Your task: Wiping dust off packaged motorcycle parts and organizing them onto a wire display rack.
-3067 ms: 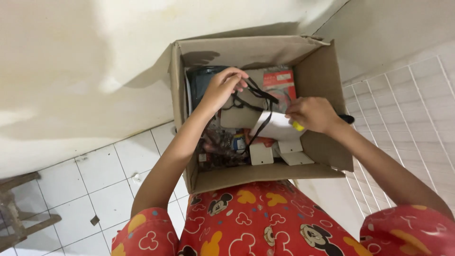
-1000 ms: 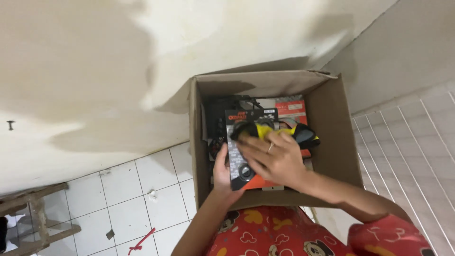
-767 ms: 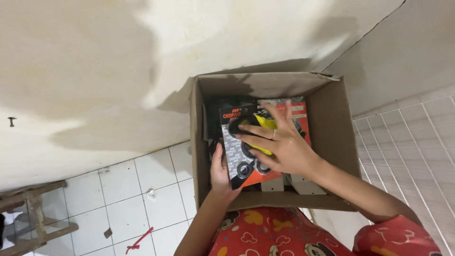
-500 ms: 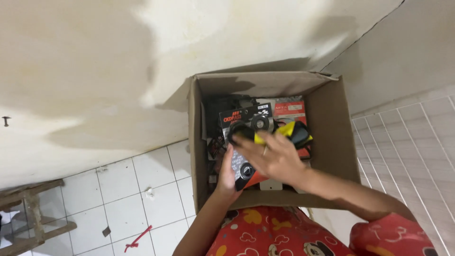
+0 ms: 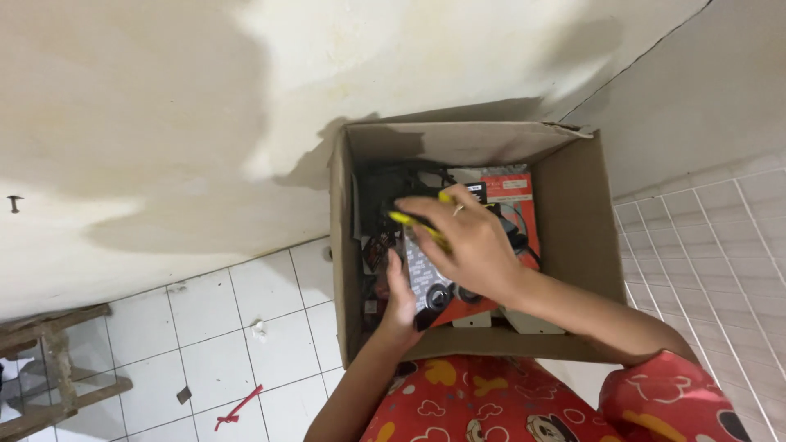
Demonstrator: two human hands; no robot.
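While the cardboard box (image 5: 585, 205) is sitting open against the stained wall (image 5: 164, 123), both hands are working inside it on a flat retail package (image 5: 434, 282), a card-backed pack in black, grey and orange that is standing tilted near the box's left wall. The left hand (image 5: 399, 299) is coming up from below and propping the pack's lower left edge, its fingers (image 5: 395, 270) lying straight and together along the card rather than curling round it. The right hand (image 5: 467, 245) is resting spread over the pack's upper face, its fingers apart, and a slim yellow piece (image 5: 413, 225) is showing beneath them; whether that hand is pinching the yellow piece or only pressing on it, I cannot tell.

Judging by its look, the pack is probably light and fairly stiff along the card, though a thin backing like this is likely to bend if lifted by one corner. Any clear plastic front would be smooth and may slip under flat fingers. Taking it by two opposite edges, thumb in front and fingers behind, seems the surest hold. Black cables (image 5: 393, 176) are lying tangled just behind it and could be snagging its top edge. A red box (image 5: 520, 192) is lying further back, and white tiles (image 5: 246, 327) are covering the floor beside the carton.
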